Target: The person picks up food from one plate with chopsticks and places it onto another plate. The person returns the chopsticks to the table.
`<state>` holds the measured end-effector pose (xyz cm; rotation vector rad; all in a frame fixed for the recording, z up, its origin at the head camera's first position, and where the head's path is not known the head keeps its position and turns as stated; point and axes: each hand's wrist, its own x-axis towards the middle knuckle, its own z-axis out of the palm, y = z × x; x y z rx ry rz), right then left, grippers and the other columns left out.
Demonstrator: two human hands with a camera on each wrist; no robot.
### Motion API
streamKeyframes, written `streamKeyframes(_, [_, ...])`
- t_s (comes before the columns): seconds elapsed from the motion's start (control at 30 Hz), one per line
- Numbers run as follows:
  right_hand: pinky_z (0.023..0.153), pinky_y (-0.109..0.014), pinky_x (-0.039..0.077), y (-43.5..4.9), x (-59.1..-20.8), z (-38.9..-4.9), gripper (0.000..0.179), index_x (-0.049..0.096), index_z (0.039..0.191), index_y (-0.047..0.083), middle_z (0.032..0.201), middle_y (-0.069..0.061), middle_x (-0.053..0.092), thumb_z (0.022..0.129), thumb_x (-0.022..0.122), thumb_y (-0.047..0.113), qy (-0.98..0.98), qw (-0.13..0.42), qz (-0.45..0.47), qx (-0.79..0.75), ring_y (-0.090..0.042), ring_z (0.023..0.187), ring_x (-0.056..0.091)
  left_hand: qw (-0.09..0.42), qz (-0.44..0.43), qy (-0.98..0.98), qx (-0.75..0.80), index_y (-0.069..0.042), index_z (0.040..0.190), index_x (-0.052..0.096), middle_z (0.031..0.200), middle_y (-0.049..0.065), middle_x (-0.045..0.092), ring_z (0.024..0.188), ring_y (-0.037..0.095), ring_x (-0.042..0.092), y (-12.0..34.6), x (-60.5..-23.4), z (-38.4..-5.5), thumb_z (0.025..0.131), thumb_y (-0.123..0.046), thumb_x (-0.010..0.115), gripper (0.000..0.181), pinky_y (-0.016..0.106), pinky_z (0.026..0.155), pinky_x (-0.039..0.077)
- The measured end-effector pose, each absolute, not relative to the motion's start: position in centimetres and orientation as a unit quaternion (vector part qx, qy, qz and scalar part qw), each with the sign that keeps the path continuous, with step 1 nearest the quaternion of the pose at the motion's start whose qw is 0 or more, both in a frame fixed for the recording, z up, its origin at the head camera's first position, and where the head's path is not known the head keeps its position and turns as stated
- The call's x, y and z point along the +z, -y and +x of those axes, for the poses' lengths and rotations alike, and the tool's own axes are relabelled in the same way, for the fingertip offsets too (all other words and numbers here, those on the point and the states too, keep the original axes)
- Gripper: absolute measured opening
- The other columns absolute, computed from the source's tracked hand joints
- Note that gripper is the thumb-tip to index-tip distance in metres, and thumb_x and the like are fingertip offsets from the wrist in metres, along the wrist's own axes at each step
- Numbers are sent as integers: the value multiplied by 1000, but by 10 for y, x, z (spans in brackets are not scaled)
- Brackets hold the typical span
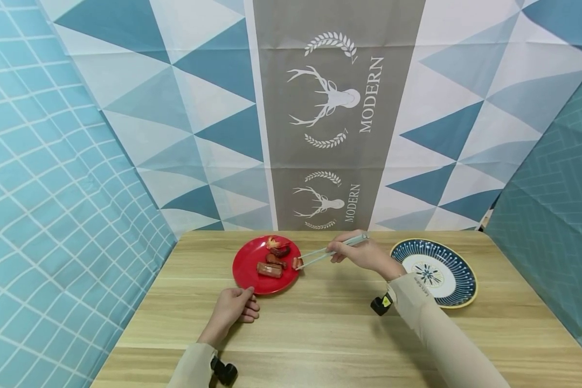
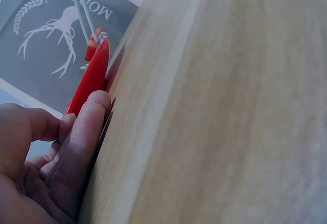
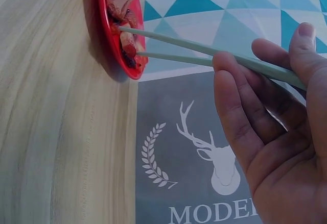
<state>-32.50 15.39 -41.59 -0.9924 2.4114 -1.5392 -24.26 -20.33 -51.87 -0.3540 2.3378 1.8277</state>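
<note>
My right hand (image 1: 361,253) holds a pair of pale green chopsticks (image 1: 327,253), their tips on either side of a small reddish-brown food piece (image 1: 297,263) at the right rim of the red plate (image 1: 244,264). Thumb and fingers of my left hand (image 1: 235,310) pinch that plate's near edge, as the left wrist view also shows. On the plate lie a ridged brown sausage-like block (image 1: 269,270), a small drumstick-shaped piece (image 1: 275,260), a dark piece (image 1: 281,251) and a yellow-orange piece (image 1: 272,242).
A blue-and-white patterned plate (image 1: 458,275) with a yellow rim stands at the right, partly behind my right forearm. Both plates rest on a wooden table (image 1: 310,334). A patterned cloth backdrop (image 1: 213,134) rises at the table's far edge, with tiled-print sheets at the sides.
</note>
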Motion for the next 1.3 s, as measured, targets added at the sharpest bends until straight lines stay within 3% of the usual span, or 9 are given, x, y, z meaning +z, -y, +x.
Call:
streamKeyframes(0.23, [75, -32, 66, -150, -420, -327, 25, 74, 105, -6, 92, -12, 77, 106, 58, 13, -790, 54, -331, -513, -21, 79, 77, 77, -117, -782, 608, 4, 93, 66, 74, 9, 71, 62, 16, 71, 203, -519, -243, 107, -25, 55, 34, 32, 59, 65])
streamKeyframes(0.87, [75, -34, 66, -145, -429, -330, 22, 77, 104, -3, 89, -13, 77, 104, 62, 14, -782, 35, -319, -534, -46, 83, 74, 78, -116, -784, 605, 3, 93, 65, 75, 9, 72, 63, 17, 72, 203, -517, -243, 107, -25, 54, 33, 32, 60, 65])
streamKeyframes(1.0, [74, -33, 66, -144, -432, -331, 21, 77, 103, 0, 89, -14, 77, 104, 62, 14, -785, 30, -321, -529, -40, 81, 76, 79, -114, -785, 604, 4, 94, 65, 76, 9, 72, 63, 17, 72, 203, -517, -243, 107, -26, 54, 35, 32, 59, 65])
streamKeyframes(1.2, [73, -34, 66, -142, -435, -331, 20, 78, 102, -1, 88, -22, 76, 103, 63, 13, -785, 14, -331, -523, -17, 74, 76, 76, -111, -786, 604, 4, 94, 66, 76, 10, 72, 63, 17, 72, 203, -517, -241, 107, -28, 55, 36, 32, 58, 65])
streamKeyframes(1.3, [71, -33, 66, -139, -435, -331, 18, 78, 102, -2, 88, -20, 77, 102, 63, 10, -784, 2, -339, -520, -17, 73, 76, 74, -113, -785, 604, 4, 94, 66, 76, 10, 72, 62, 18, 72, 203, -517, -241, 107, -28, 56, 36, 32, 58, 65])
